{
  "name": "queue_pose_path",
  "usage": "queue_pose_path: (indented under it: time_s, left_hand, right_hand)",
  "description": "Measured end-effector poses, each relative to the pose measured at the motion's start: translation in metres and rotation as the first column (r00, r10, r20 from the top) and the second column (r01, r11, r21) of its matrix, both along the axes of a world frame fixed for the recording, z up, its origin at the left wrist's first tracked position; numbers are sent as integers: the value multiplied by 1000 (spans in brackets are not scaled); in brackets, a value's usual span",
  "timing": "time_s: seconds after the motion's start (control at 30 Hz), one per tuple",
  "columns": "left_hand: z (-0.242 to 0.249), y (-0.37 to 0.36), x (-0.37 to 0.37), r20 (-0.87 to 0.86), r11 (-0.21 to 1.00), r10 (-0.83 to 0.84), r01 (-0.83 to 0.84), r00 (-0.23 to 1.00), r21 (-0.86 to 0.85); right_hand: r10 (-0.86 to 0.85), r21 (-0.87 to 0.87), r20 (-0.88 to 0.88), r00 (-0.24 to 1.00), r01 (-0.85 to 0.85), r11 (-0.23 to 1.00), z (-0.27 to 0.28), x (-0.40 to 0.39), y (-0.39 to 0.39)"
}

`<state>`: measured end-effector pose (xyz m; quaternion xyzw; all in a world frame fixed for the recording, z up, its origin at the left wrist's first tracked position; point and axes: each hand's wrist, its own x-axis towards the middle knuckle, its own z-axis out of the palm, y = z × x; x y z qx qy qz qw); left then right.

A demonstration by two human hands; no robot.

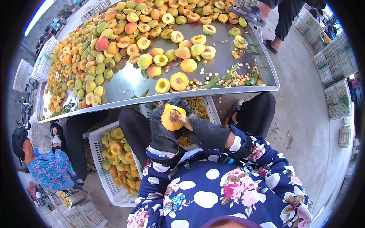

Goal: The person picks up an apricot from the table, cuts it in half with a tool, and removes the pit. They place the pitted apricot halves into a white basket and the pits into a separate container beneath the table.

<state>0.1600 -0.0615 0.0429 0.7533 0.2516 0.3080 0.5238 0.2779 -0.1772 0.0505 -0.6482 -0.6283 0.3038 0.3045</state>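
Observation:
Dark gloves cover both of my hands, which meet just below the table's front edge. My left hand (162, 131) is wrapped round a yellow peach half (169, 118), its cut face turned up. In my right hand (207, 131) is a small pitting tool (183, 120), its curved metal end against the brown centre of the half. On the metal table (125, 99) lie many whole and halved peaches (91, 64). Loose pits (232, 80) and leaves are scattered at its right.
A white basket (114, 197) of peach halves stands below on the left; another basket (215, 114) is under my hands. A co-worker (51, 169) sits at the left. Another person's sandaled foot (249, 15) rests at the table's far right corner. Crates (336, 98) are stacked at the right.

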Motion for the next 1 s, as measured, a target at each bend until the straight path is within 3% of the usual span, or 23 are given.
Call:
queue_pose_path:
  time_s: [0.03, 0.13, 0.17, 0.2, 0.27, 0.3, 0.33, 0.4, 0.43, 0.5, 0.67, 0.77, 0.83, 0.87, 0.93, 0.97, 1.0]
  left_hand:
    - [-1, 0, -2, 41, 992, -7, 12, 999, -122]
    - [3, 9, -7, -24, 986, -135, 132, 991, -107]
    - [3, 16, -8, -211, 956, -163, 208, 964, 207]
    - [1, 19, -8, -211, 957, -164, 207, 964, 202]
    - [-4, 24, -10, -105, 936, -336, 344, 936, 70]
    - [-3, 24, -9, -56, 932, -358, 353, 932, -89]
    - [-1, 24, -9, -57, 932, -356, 351, 933, -91]
    - [8, 24, -9, -268, 891, -265, 341, 926, 300]
    - [-4, 24, -11, -268, 891, -264, 341, 926, 299]
    - [-33, 24, -13, 37, 976, -218, 218, 975, 15]
    - [-36, 19, -19, 40, 990, -78, 72, 996, 122]
    - [-56, 21, -23, 55, 988, -17, 8, 998, 153]
    - [-67, 25, -24, 76, 986, 29, -41, 997, 163]
    - [-71, 26, -25, 39, 971, 11, -20, 999, 236]
    - [-61, 23, -22, 1, 952, -7, 7, 1000, 307]
    - [-55, 18, -19, 229, 981, -74, 112, 971, -159]
    - [-50, 15, -17, 448, 779, -22, 296, 894, -552]
  right_hand:
    - [17, 37, -20, 1000, -16, 999, -1, -1, -1]
    - [109, -65, -72, 991, -114, 991, 9, 4, -2]
    - [107, -69, -75, 992, -112, 991, 6, 5, -3]
    - [142, -84, -52, 989, -146, 986, 2, 6, -3]
    - [180, -99, -33, 983, -182, 978, 2, 7, -2]
    - [171, -162, -40, 984, -176, 971, 7, 7, 0]
    - [164, -226, -46, 985, -170, 959, 11, 7, 1]
    - [159, -193, -62, 985, -168, 967, 3, 9, 1]
    - [149, -157, -75, 986, -159, 975, 1, 10, 0]
    - [156, -161, -60, 986, -164, 973, 4, 11, 2]
    - [159, -239, -44, 986, -164, 957, 9, 4, 5]
    - [98, -228, -164, 982, -135, 964, 11, 1, 2]
    - [-133, -513, -570, 811, -224, 829, 29, 3, 8]
    - [-133, -513, -570, 811, -224, 829, 30, 3, 8]
    - [-240, -531, -755, 611, -353, 770, 32, 4, 7]
    - [-243, -533, -754, 611, -352, 769, 30, 5, 7]
    - [-232, -467, -831, 506, -409, 784, 26, 6, 7]
